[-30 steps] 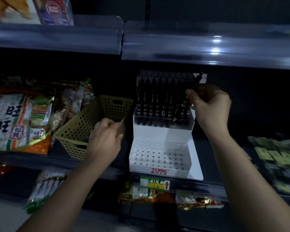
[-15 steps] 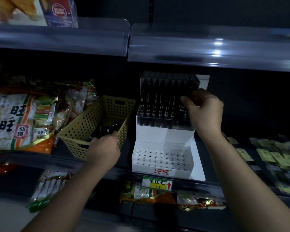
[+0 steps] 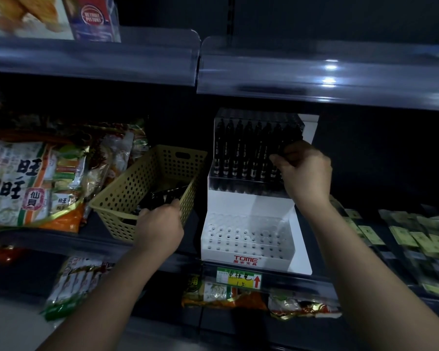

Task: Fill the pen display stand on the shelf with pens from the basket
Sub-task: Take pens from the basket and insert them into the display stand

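- Pen display stand (image 3: 249, 202) sits white and two-tiered on the dark shelf, right of centre. Its far upper tier is packed with upright black pens (image 3: 243, 153), and its near lower tier (image 3: 243, 236) of holes is bare (about half the job remains, I judge). The overhead shelf lip (image 3: 314, 72) hangs low above the upper tier, so headroom there looks tight. The lower tier is open from above and from the front.
- Basket (image 3: 137, 188), tan and perforated, stands tilted just left of the stand with loose dark pens (image 3: 167, 196) in its bottom.
- Right hand (image 3: 307, 173) held one pen (image 3: 288, 148) slanted above the row's right end a second ago. It has since dropped, fingers curled on that pen, which is now nearly upright in the end slot. The upper tier looks full with it.
- Left hand (image 3: 160, 229) has gone from the basket's near rim down inside. Its fingertips are hidden among the pens, so I cannot tell whether it grips one.
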### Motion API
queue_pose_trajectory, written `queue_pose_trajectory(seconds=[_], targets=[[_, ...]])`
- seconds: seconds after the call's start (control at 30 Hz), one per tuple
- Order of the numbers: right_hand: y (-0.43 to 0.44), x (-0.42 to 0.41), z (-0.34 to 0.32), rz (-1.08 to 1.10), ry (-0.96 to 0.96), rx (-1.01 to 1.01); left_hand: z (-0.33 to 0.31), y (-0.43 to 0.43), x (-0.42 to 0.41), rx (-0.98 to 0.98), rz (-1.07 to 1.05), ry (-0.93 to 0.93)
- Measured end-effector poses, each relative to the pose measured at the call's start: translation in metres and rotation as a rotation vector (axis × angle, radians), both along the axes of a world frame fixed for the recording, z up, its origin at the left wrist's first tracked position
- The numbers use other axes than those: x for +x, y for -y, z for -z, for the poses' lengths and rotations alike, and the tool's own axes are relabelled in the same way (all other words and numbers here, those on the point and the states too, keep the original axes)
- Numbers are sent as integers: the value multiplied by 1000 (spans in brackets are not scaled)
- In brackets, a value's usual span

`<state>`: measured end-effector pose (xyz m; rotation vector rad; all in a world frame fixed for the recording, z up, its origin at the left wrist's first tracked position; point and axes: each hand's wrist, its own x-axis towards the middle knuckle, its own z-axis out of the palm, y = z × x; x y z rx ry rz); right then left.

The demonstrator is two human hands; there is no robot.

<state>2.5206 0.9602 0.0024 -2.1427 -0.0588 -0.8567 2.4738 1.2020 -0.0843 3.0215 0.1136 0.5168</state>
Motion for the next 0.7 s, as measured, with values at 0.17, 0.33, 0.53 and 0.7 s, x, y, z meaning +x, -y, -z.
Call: queue_pose_trajectory(seconds=[0.17, 0.33, 0.53, 0.7], targets=[[-2, -2, 3, 28, -20, -53, 0, 0, 0, 23, 7, -6], [-4, -4, 4, 62, -21, -72, -2, -2, -4, -1, 25, -25], [-36, -25, 15, -154, -16, -45, -11, -12, -10, -158, 76, -103], [-94, -25, 39, -446, -361, -116, -21, -24, -19, -281, 132, -230]])
